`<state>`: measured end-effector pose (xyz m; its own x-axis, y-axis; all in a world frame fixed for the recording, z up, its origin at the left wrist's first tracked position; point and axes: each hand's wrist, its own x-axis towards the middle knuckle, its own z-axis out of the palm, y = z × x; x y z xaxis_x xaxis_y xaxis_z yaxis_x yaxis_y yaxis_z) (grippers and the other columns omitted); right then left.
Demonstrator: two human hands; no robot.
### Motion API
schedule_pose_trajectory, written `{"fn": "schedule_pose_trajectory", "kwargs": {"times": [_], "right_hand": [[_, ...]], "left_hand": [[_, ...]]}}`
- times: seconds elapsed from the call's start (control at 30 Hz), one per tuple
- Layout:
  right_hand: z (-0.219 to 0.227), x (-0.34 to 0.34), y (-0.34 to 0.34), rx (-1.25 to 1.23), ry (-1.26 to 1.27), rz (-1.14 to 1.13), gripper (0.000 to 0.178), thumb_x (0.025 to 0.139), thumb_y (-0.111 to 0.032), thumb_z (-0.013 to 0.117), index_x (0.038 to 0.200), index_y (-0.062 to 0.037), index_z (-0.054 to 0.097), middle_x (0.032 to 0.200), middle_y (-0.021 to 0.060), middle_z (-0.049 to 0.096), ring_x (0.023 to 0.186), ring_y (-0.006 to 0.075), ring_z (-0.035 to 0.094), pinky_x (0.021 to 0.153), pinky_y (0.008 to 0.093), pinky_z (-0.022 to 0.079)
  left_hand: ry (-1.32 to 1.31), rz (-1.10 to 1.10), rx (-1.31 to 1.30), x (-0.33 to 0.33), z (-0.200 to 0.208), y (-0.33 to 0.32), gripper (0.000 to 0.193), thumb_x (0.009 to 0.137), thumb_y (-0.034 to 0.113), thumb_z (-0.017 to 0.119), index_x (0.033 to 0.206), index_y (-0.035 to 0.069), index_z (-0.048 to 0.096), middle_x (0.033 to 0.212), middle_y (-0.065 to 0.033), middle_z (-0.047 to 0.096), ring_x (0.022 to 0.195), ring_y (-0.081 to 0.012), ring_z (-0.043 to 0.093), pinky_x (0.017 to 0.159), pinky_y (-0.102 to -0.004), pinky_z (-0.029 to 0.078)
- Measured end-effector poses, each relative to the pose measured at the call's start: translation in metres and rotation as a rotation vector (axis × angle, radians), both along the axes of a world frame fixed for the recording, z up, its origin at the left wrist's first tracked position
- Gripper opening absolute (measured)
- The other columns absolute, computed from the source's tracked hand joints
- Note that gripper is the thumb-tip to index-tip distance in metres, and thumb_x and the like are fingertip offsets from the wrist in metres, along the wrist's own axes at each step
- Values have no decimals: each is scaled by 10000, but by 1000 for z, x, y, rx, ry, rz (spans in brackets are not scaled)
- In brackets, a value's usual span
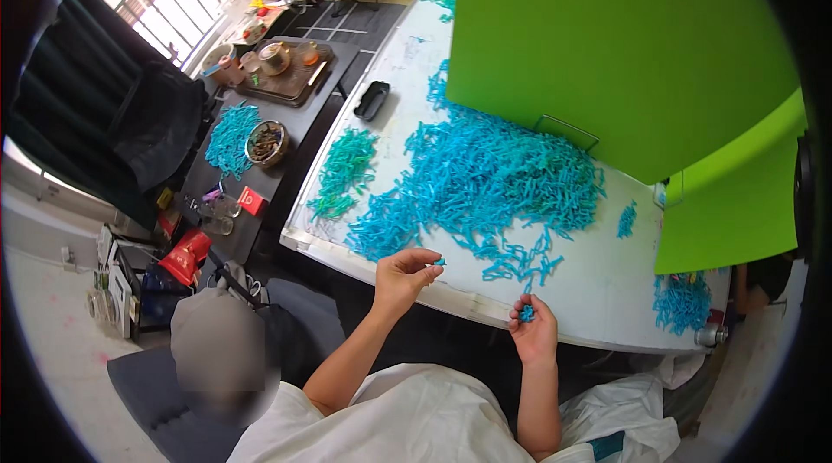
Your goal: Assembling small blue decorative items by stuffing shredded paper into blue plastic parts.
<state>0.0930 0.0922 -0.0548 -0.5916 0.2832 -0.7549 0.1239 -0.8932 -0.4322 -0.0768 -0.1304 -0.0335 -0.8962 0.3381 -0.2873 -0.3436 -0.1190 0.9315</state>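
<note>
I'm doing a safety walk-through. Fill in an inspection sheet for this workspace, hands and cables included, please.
Surface: white table, partly covered.
Pieces: large blue pile, with a smaller green pile to its left.
Clutter: black case beyond the green pile; red box on the dark side table.
Hands: left hand pinches a small blue piece; right hand holds a blue cluster.
Cables: none clearly distinguishable.
Surroundings: green panel over the table; person in a grey cap at left.

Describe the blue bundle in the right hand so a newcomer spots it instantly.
Find the big white table and follow its near edge to the person's right hand. The blue bundle is gripped there. It is small and compact, unlike the wide, loose blue pile, and looks bigger than the blue bit in the left hand.
</note>
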Motion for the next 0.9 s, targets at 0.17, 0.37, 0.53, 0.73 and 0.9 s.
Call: {"fn": "schedule_pose_trajectory", "kwargs": {"times": [0.17, 0.37, 0.53, 0.73, 0.9], "right_hand": [[-1, -3, -3, 9, -9, -21, 194, 953, -242, 586, 980, -50, 601, 839, 55, 603, 726, 179, 593, 596, 279, 481], [8, -4, -9, 29, -31, -58, 177, 948, -214, 580, 971, -39, 584, 840, 60, 590, 714, 177, 571, 588, 277, 468], [7, -4, -10, 39, -28, -46, 170, 950, -212, 573, 976, -44, 584, 842, 57, 590, 719, 172, 571, 589, 271, 473], [9, -6, -19, -3, -24, -32, 162, 950, -211, 573, 975, -51, 583, 844, 54, 602, 709, 168, 584, 580, 260, 492], [7, -1, -21, -32, -16, -46, 156, 950, -203, 573, 985, -51, 586, 854, 62, 612, 716, 175, 600, 584, 262, 521]], "left_hand": [[57, 79, -71, -5, -6, -31, 172, 814, 22, 782, 975, 9, 721, 797, -16, 691, 674, -63, 606, 595, -204, 469], [378, 442, -530, -47, -19, -90, 105, 847, 60, 750, 923, -10, 733, 744, 13, 668, 625, -38, 552, 566, -206, 418], [772, 502, -921, -100, -7, -113, 137, 797, 102, 762, 928, 62, 753, 769, -66, 670, 625, -139, 591, 589, -280, 444], [791, 595, -927, -122, -12, -112, 147, 801, 106, 751, 944, 72, 747, 812, -89, 654, 698, -224, 628, 633, -323, 463], [666, 722, -853, -62, -15, -113, 140, 836, 77, 727, 970, 40, 737, 791, -55, 655, 630, -138, 559, 587, -283, 426]]}}
